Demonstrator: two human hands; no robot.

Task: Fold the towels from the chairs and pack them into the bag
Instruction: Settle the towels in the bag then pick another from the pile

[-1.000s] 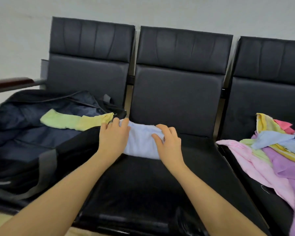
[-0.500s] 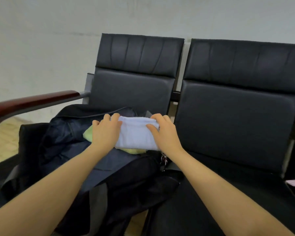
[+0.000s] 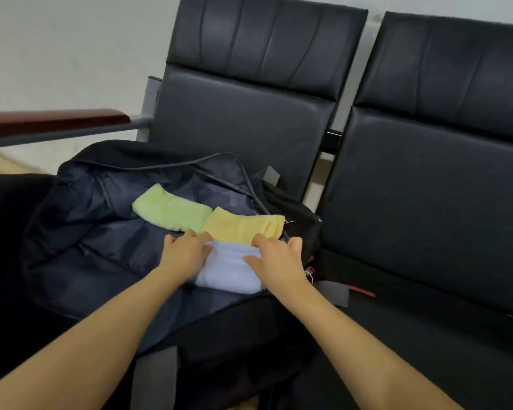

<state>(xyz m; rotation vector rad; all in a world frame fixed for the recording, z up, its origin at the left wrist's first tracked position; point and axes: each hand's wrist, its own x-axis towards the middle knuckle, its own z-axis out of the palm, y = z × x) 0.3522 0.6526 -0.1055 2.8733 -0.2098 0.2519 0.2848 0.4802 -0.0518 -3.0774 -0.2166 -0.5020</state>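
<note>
An open dark bag (image 3: 80, 232) lies on the left chair. Inside it sit a folded green towel (image 3: 172, 211) and a folded yellow towel (image 3: 243, 227) side by side. Just in front of the yellow one lies a folded light blue towel (image 3: 230, 272), down inside the bag. My left hand (image 3: 184, 255) holds its left end and my right hand (image 3: 276, 261) holds its right end, thumbs on top of the cloth and fingers curled round the far edge.
A dark red armrest (image 3: 54, 121) runs along the left of the bag's chair. The black seat (image 3: 427, 335) of the middle chair lies to the right. A red zip tag (image 3: 362, 291) sticks out at the bag's right side.
Both hands carried the blue towel left from the middle chair's seat, over the bag, and lowered it into the bag in front of the yellow towel. The view swung left.
</note>
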